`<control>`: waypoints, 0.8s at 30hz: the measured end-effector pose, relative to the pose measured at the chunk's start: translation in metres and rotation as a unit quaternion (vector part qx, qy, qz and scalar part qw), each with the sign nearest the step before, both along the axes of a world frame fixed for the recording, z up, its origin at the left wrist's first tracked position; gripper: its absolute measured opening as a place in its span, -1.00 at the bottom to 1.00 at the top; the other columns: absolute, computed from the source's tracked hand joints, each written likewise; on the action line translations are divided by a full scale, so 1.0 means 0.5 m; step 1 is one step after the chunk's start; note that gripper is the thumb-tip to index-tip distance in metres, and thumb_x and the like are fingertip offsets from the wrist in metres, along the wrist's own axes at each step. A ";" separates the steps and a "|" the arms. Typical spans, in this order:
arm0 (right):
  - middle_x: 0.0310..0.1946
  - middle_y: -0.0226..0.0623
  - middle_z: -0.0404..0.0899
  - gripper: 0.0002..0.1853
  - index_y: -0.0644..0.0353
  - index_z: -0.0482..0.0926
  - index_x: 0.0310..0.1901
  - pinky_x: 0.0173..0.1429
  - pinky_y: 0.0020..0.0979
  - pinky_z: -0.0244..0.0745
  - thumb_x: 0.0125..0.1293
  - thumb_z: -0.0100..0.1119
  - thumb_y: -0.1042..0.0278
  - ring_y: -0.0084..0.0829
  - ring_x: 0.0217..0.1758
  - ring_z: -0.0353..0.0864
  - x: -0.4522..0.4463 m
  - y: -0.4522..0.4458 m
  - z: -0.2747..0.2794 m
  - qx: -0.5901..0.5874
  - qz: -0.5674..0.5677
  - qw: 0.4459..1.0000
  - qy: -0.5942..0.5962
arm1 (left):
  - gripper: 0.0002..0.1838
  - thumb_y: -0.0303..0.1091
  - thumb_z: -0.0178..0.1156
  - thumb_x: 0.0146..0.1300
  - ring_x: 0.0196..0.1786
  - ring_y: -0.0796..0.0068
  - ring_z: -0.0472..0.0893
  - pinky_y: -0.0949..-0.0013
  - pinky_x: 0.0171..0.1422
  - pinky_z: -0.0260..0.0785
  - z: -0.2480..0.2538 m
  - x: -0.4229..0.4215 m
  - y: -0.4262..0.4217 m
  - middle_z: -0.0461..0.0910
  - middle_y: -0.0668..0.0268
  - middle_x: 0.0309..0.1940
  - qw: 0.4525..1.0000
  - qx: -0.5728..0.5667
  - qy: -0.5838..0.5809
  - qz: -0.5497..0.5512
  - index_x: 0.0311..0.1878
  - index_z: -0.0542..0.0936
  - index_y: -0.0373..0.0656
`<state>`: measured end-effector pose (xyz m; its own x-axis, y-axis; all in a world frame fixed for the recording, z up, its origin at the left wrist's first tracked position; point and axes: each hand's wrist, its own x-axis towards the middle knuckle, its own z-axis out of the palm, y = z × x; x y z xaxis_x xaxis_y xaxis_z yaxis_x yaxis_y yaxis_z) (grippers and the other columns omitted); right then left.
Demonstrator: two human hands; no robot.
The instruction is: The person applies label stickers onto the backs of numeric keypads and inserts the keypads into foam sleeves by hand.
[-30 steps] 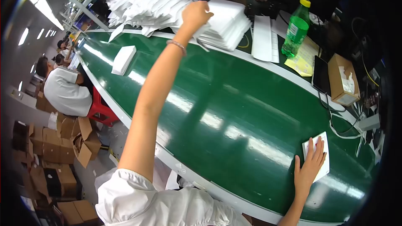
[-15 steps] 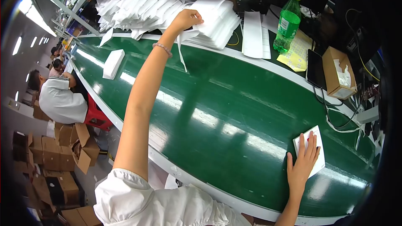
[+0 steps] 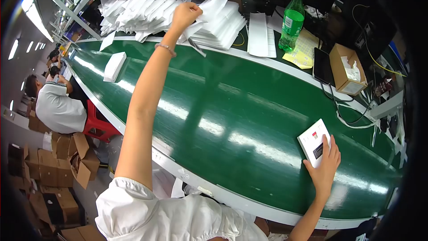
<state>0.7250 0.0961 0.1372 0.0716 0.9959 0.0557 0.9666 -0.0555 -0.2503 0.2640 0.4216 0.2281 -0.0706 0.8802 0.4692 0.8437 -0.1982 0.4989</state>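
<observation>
As a box (image 3: 313, 142) on the table (image 3: 249, 107) is touched by the R hand (image 3: 324, 166), fingers loosely spread, a sheet (image 3: 219, 1) atop the stack (image 3: 223, 29) is met by the L hand (image 3: 185, 16), fingers curled, hold unclear; peeling is presumed the step, clean separation req'd.

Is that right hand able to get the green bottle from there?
Probably yes, with a stretch: the way from the right hand to the green bottle is mostly open tabletop, with nothing tall in between. It'd first leave the white box it's touching.
</observation>
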 end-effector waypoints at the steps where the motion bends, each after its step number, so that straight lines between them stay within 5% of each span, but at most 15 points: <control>1: 0.38 -0.14 0.10 -0.02 0.02 0.21 0.36 0.46 0.05 -0.11 -0.23 0.44 0.32 -0.05 0.34 0.17 -0.001 0.001 -0.002 0.000 -0.003 1.000 0.000 | -0.83 -0.30 0.18 -0.01 -0.56 0.43 0.46 0.43 -0.33 0.35 0.022 0.008 -0.026 0.58 0.36 -0.60 0.998 0.054 0.038 -0.015 -0.48 0.66 -0.19; 3: 0.36 -0.14 0.13 -0.02 0.01 0.21 0.36 0.44 0.02 -0.05 -0.23 0.44 0.32 -0.06 0.30 0.20 -0.006 0.008 -0.009 0.028 0.011 0.999 -0.010 | -0.83 -0.29 0.19 -0.04 -0.60 0.37 0.45 0.39 -0.38 0.34 0.071 0.029 -0.123 0.56 0.35 -0.63 0.986 0.120 0.109 -0.029 -0.51 0.64 -0.19; 6: 0.34 -0.14 0.15 -0.02 0.01 0.21 0.36 0.42 -0.01 0.01 -0.23 0.44 0.32 -0.08 0.27 0.22 -0.005 -0.009 -0.019 0.047 0.029 0.998 -0.022 | -0.86 -0.29 0.20 -0.08 -0.61 0.34 0.42 0.33 -0.40 0.31 0.091 0.082 -0.328 0.53 0.35 -0.64 0.988 0.022 0.131 -0.075 -0.57 0.59 -0.16; 12: 0.31 -0.12 0.21 -0.07 0.02 0.21 0.36 0.38 -0.10 0.10 -0.14 0.40 0.24 -0.05 0.26 0.26 -0.025 0.014 -0.030 0.083 0.049 0.995 0.024 | -0.86 -0.29 0.17 -0.05 -0.58 0.18 0.50 0.25 -0.45 0.36 -0.192 0.088 -0.573 0.53 0.23 -0.56 0.948 -0.221 0.169 -0.154 -0.53 0.51 -0.16; 16: 0.29 -0.09 0.25 -0.16 0.08 0.17 0.37 0.36 -0.15 0.16 0.04 0.31 0.13 -0.02 0.24 0.30 -0.051 -0.011 -0.030 0.103 0.055 0.989 0.089 | -0.83 -0.30 0.24 0.02 -0.60 0.29 0.47 0.35 -0.52 0.30 -0.225 0.106 -0.634 0.48 0.31 -0.55 0.962 -0.173 0.186 -0.103 -0.42 0.47 -0.15; 17: 0.29 -0.07 0.24 -0.19 0.08 0.15 0.38 0.35 -0.12 0.17 0.10 0.25 0.09 0.01 0.25 0.30 -0.063 -0.020 -0.043 0.086 0.056 0.965 0.239 | -0.82 -0.29 0.25 0.03 -0.61 0.29 0.46 0.35 -0.52 0.30 -0.225 0.103 -0.637 0.47 0.32 -0.55 0.963 -0.169 0.179 -0.107 -0.41 0.46 -0.14; 19: 0.31 -0.03 0.24 -0.24 0.08 0.11 0.40 0.33 -0.06 0.20 0.21 0.12 0.01 0.07 0.27 0.31 -0.096 -0.038 -0.072 0.049 0.047 0.849 0.523 | -0.79 -0.26 0.26 0.05 -0.61 0.30 0.45 0.35 -0.53 0.29 -0.220 0.091 -0.638 0.45 0.33 -0.55 0.966 -0.159 0.170 -0.112 -0.39 0.45 -0.13; 21: 0.33 0.01 0.20 -0.24 0.10 0.03 0.42 0.30 0.08 0.23 0.30 -0.06 -0.12 0.18 0.27 0.30 -0.167 -0.057 -0.050 -0.049 0.030 0.647 0.760 | -0.78 -0.26 0.28 0.06 -0.62 0.31 0.44 0.34 -0.53 0.29 -0.223 0.075 -0.634 0.45 0.35 -0.53 0.967 -0.149 0.170 -0.121 -0.38 0.44 -0.12; 22: 0.35 0.04 0.16 -0.21 0.12 -0.02 0.44 0.27 0.19 0.25 0.33 -0.18 -0.21 0.27 0.26 0.29 -0.233 -0.066 -0.013 -0.123 0.014 0.513 0.849 | -0.78 -0.27 0.28 0.07 -0.63 0.31 0.43 0.34 -0.53 0.29 -0.228 0.069 -0.634 0.46 0.35 -0.51 0.965 -0.147 0.172 -0.131 -0.39 0.44 -0.11; 24: 0.35 0.09 0.15 -0.16 0.11 -0.06 0.45 0.10 0.39 0.30 0.31 -0.23 -0.30 0.46 0.14 0.33 -0.290 -0.058 0.033 -0.278 -0.048 0.396 0.874 | -0.80 -0.29 0.28 0.07 -0.63 0.32 0.41 0.36 -0.53 0.28 -0.241 0.058 -0.632 0.47 0.37 -0.51 0.966 -0.149 0.160 -0.141 -0.40 0.44 -0.11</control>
<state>0.5801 0.0669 0.1536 -0.4434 0.8076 -0.3888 -0.6692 -0.5868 -0.4558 0.2929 0.1055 0.1075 0.2979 0.9426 0.1506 0.8977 -0.3303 0.2915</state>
